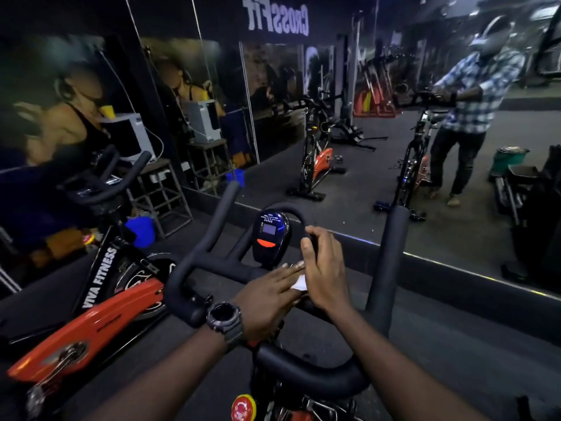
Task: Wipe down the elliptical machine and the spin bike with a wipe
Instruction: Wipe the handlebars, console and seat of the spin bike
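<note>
Wipe (299, 282) is sitting at the middle of the spin bike handlebar (212, 268), a small white scrap showing between your two hands, just below the console (270, 235). Your left hand (267, 302) is lying flat over the centre bar, grip wide, fingers straight and pressing on the wipe. Your right hand (324, 268) is standing edge-up just beside it, touching the wipe; its fingers are curling at the inner loop bar by the console, but whether they're closing round the bar or the wipe can't be told. A watch (224, 317) is sitting on your left wrist. The handlebar's two long horns are pointing away toward the mirror wall (425, 192). A second orange bike (100, 302) marked VIVA FITNESS is standing near, to the left. The mirror is showing a person in a checked shirt (479, 95) at the bars.
</note>
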